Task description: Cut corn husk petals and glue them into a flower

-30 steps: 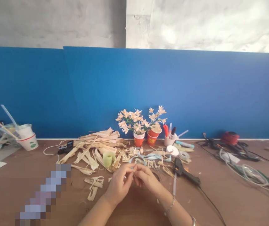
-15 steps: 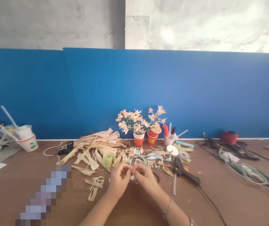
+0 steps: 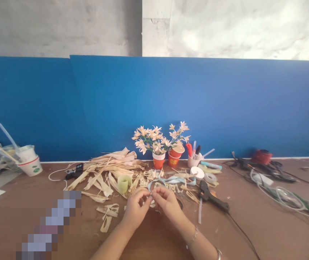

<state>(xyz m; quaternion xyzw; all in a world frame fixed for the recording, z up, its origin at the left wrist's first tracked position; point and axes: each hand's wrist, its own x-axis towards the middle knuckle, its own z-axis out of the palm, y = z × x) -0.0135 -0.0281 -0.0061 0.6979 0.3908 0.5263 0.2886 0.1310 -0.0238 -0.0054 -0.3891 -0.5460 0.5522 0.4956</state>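
Observation:
Both hands meet at the centre front, fingertips touching. My left hand (image 3: 137,206) is pinched closed on something too small to make out. My right hand (image 3: 166,203) is likewise pinched, thumb and forefinger against the left fingertips. A light blue ribbon (image 3: 174,180) lies curled just behind the hands. Dried husk strips (image 3: 111,167) are heaped behind and to the left, with a green roll (image 3: 123,183) at their near edge. Cut husk pieces (image 3: 108,213) lie left of my left hand. A black glue gun (image 3: 214,198) rests right of my right hand.
Pale flowers (image 3: 151,136) stand in a red cup (image 3: 158,162), beside another red cup (image 3: 174,160). A pink cup (image 3: 193,161) holds tools. White cups with straws (image 3: 31,166) are at far left. Cables (image 3: 284,198) lie at right, before a blue partition (image 3: 197,97).
The view has shifted slightly, so the tabletop things sit a little further left. Both hands remain pinched together, with only a slight shift at the fingertips.

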